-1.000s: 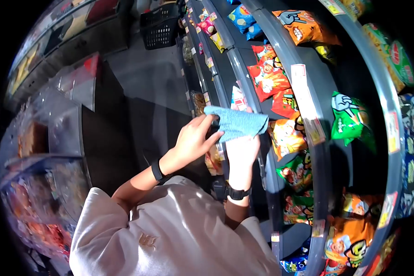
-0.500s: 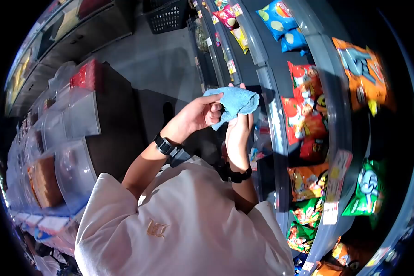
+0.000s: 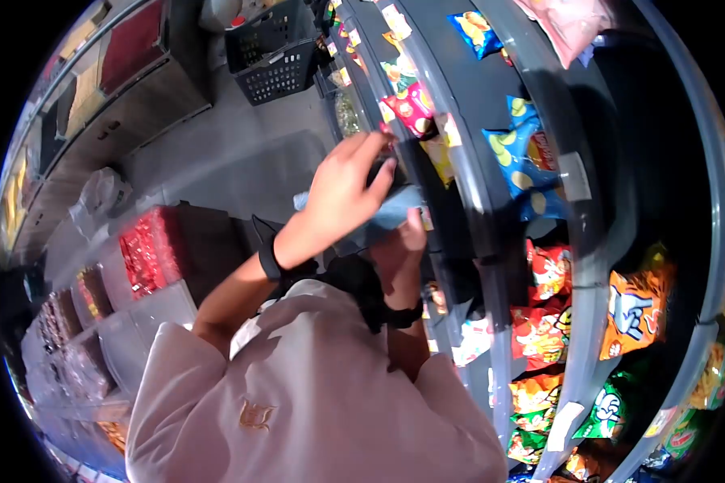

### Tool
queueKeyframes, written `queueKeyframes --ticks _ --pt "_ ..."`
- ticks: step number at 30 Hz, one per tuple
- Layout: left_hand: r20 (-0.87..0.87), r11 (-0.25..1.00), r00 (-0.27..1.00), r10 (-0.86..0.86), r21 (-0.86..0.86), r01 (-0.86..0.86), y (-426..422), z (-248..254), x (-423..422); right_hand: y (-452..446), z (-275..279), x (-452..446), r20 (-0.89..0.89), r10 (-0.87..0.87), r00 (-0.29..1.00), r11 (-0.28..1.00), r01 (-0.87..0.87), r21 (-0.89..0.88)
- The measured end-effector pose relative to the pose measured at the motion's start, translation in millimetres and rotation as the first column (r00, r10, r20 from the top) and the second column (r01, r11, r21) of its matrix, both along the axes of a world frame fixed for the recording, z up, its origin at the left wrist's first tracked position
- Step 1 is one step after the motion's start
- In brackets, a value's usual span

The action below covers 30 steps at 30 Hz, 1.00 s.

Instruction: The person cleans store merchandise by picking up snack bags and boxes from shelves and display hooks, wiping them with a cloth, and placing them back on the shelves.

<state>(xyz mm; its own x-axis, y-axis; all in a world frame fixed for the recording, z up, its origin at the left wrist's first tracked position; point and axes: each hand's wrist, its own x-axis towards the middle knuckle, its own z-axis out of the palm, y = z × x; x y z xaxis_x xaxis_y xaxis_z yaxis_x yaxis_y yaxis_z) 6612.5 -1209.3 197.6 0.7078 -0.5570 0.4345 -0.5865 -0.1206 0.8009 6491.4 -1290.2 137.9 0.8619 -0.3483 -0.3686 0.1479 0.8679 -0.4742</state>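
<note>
My left hand (image 3: 340, 193) reaches forward beside the snack shelf, palm down, its thumb apart from the fingers. Its fingertips are close to a small reddish thing at the shelf's edge, blurred; touching or not, I cannot tell. Lower down, a light blue cloth (image 3: 395, 208) is bunched in my right hand (image 3: 399, 256), partly hidden behind my left hand and wrist. The right thumb shows, pointing up along the cloth. A pink snack bag (image 3: 412, 109) and a yellow bag (image 3: 439, 159) lie on the shelf just past the left fingertips.
Tiered shelves with clear front strips (image 3: 469, 173) rise on my right, holding blue chip bags (image 3: 517, 161), red bags (image 3: 540, 334) and an orange bag (image 3: 635, 310). On my left are clear bins (image 3: 149, 322) and a red-filled box (image 3: 149, 251). A black basket (image 3: 274, 76) stands ahead.
My left hand has let go of the cloth and stretched forward above it. The right hand has lowered, keeping the cloth. The view has shifted, showing more of the basket and shelf ahead.
</note>
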Motion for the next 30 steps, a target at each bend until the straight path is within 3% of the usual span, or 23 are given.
queueKeyframes --ticks 1,2,3,7,9,10,12,14,16,18,20,22,24,25,26,28,30 --pt "0.013 0.996 1.000 -0.011 0.088 0.010 10.9 1.4 5.5 -7.4 -13.2 16.5 0.281 0.034 0.959 0.995 -0.058 0.080" --pt "0.029 0.985 0.999 -0.022 0.172 0.017 19.5 2.0 11.0 -15.1 -28.7 31.5 0.545 0.039 0.838 0.982 -0.132 0.132" --pt "0.078 0.985 0.997 -0.003 0.174 -0.011 21.8 -7.0 18.1 -19.6 -29.9 47.4 0.402 0.037 0.915 0.975 -0.122 0.188" --pt "0.252 0.949 0.965 0.076 0.277 -0.147 19.9 -23.4 59.6 -25.0 -43.9 105.4 0.427 0.072 0.901 0.984 -0.134 0.116" --pt "0.325 0.920 0.941 0.095 0.332 -0.208 11.8 -40.1 87.2 -26.3 -42.4 134.7 0.207 0.038 0.978 0.992 -0.061 0.110" --pt "0.339 0.919 0.936 0.091 0.334 -0.210 7.7 -50.5 103.5 -26.3 -40.9 151.2 0.221 0.034 0.975 0.992 -0.061 0.114" --pt "0.407 0.904 0.909 0.090 0.349 -0.246 -4.3 -67.6 140.5 -29.9 -30.5 188.5 0.010 -0.030 0.999 0.999 0.030 0.041" --pt "0.436 0.911 0.896 0.087 0.328 -0.248 -15.9 -66.1 180.1 -43.8 -45.7 221.1 0.056 -0.032 0.998 0.998 0.028 0.064" --pt "0.327 0.913 0.941 0.086 0.352 -0.205 -26.4 -56.5 213.5 -57.8 -53.2 252.5 0.215 -0.051 0.975 0.995 0.031 0.096" --pt "0.228 0.940 0.974 0.009 0.330 -0.086 -37.3 -35.1 240.2 -78.2 -60.7 291.3 0.201 -0.055 0.978 0.993 0.032 0.114" --pt "-0.007 0.929 1.000 0.007 0.369 -0.004 -50.5 -7.9 254.1 -87.6 -80.5 322.8 0.252 -0.028 0.967 0.967 0.090 -0.238" --pt "-0.103 0.952 0.990 -0.099 0.280 0.124 -63.5 0.2 268.4 -88.3 -89.6 343.1 0.210 -0.029 0.977 0.805 0.147 -0.574" --pt "-0.061 0.932 0.984 -0.168 0.316 0.179 -74.0 9.6 273.3 -87.1 -72.2 350.7 0.080 -0.046 0.996 0.554 0.092 -0.827" --pt "-0.023 0.940 0.969 -0.245 0.240 0.243 -79.9 3.0 277.2 -88.0 -62.5 356.3 0.030 -0.073 0.997 0.410 0.058 -0.910" --pt "-0.033 0.929 0.944 -0.327 0.172 0.328 -85.8 -6.4 280.8 -86.1 -50.2 355.4 -0.019 -0.115 0.993 0.235 0.009 -0.972" --pt "-0.174 0.853 0.875 -0.451 0.202 0.480 -95.0 7.8 289.7 -85.1 -32.1 358.5 -0.072 -0.193 0.979 -0.046 -0.082 -0.996" --pt "-0.194 0.781 0.795 -0.575 0.160 0.604 -104.3 6.2 305.8 -84.3 -18.1 366.9 -0.122 -0.286 0.950 -0.238 -0.193 -0.952"
